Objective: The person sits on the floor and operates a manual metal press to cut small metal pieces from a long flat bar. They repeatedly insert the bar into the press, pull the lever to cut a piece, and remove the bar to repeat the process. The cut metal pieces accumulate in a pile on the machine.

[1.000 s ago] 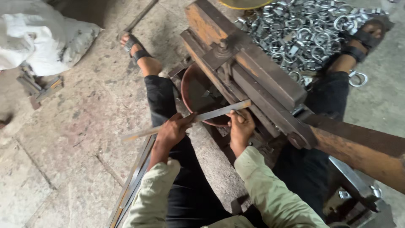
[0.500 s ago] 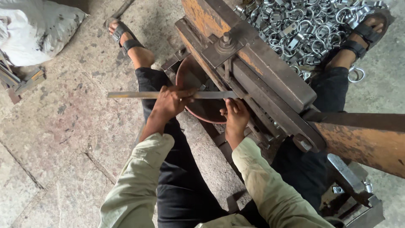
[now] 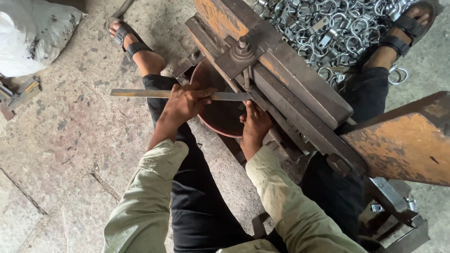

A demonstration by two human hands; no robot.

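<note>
Seated astride the press, the left hand grips a flat metal strip lying crosswise, its far end at the machine, just above the right hand, fingers curled there.

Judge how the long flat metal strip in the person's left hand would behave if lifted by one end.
The metal strip probably stays stiff: it juts straight past the left hand without sagging. Being flat, it is unlikely to roll.
</note>
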